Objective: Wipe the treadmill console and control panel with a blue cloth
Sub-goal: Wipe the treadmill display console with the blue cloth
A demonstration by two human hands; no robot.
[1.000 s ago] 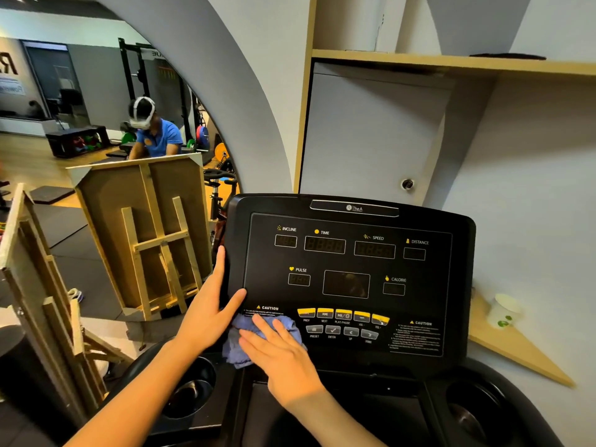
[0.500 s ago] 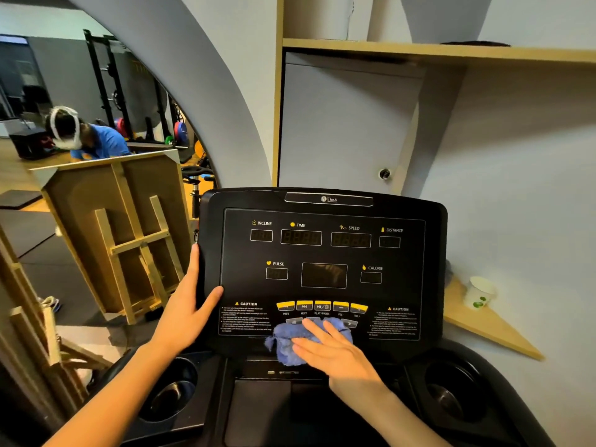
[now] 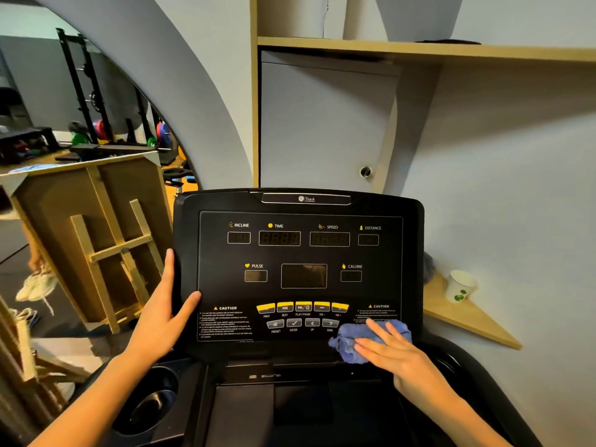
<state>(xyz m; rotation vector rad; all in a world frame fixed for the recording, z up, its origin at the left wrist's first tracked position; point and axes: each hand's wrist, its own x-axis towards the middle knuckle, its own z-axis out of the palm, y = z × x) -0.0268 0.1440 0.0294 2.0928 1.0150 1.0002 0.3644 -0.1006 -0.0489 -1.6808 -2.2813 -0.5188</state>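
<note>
Right hand [image 3: 400, 354] flat, fingers extended, pressing blue cloth [image 3: 364, 341] against lower right corner of treadmill console [image 3: 300, 272]. Not gripping; palm and straight fingers on top of cloth. Cloth bunched, covering part of right-hand CAUTION text [image 3: 379, 312], just right of the grey button row [image 3: 303, 324]. Cloth edge spilling below panel border onto console's lower rim.

Left hand [image 3: 166, 312] clasping left edge of console: thumb curled onto front face near left CAUTION text [image 3: 225, 321], fingers extended up along the side edge. Holding console, no cloth under it.

Control panel: yellow button row [image 3: 303, 307] (PREV, NEXT, PLAY/PAUSE, VOL) above grey row (PRESET, ENTER, UP, DOWN). Displays labelled INCLINE, TIME, SPEED, DISTANCE, PULSE, CALORIE, all dark. Central screen [image 3: 303, 275] dark.

Left cup holder [image 3: 151, 404] below left forearm. Right cup holder mostly hidden behind right wrist.

Surroundings: paper cup [image 3: 459, 285] with green print on triangular wooden corner shelf [image 3: 467, 317], right of console. Wooden shelf [image 3: 419, 50] above, grey cabinet door [image 3: 322, 124] with round lock behind console. Wooden easels [image 3: 106, 246] leaning at left. Weight rack [image 3: 96, 101] with coloured plates in the gym background, far left.
</note>
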